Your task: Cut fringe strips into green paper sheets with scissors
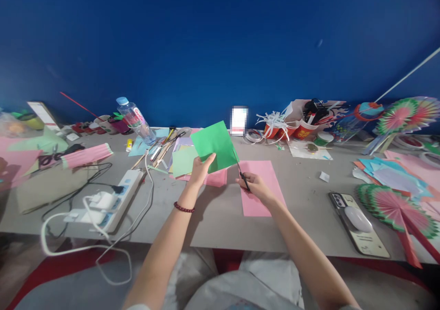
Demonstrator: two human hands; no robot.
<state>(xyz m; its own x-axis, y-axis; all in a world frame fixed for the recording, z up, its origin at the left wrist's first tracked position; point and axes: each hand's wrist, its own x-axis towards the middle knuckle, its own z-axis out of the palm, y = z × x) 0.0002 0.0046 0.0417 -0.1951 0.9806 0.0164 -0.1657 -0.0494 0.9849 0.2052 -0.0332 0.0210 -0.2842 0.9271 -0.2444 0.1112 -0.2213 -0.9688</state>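
- The person's lap in light grey clothing (240, 287) is nearest the camera, at 6 o'clock in the view, and both bare forearms reach from it toward the table (309, 195).
- A dark red bead bracelet (184, 207) sits on the left wrist.
- The left hand (199, 170) pinches the lower left corner of a green sheet (215, 145), thumb on the near face and fingers behind. It holds the sheet up off the table, tilted, at about 12 o'clock from the hand.
- The right hand (256, 186) is curled shut around the black handles of the scissors (242, 175). The thin blades point toward 11 o'clock and meet the green sheet's right edge. Whether the blades are parted cannot be told.
- A pink sheet (256, 207) lies flat on the table under the right hand.
- More coloured sheets (184, 159) lie stacked behind the left hand.
- At 9 o'clock from the hands, a white power strip (118, 198) lies with plugs and cables in it.
- At 10 o'clock, a clear water bottle (135, 120) with a blue cap leans beside loose pens and sticks.
- At 1 o'clock, red paper cups (292, 129) stand by the blue wall, with white paper strips on them.
- At 3 o'clock, a phone (359, 225) lies flat, with a pink-and-green paper fan (392, 207) just beside it.
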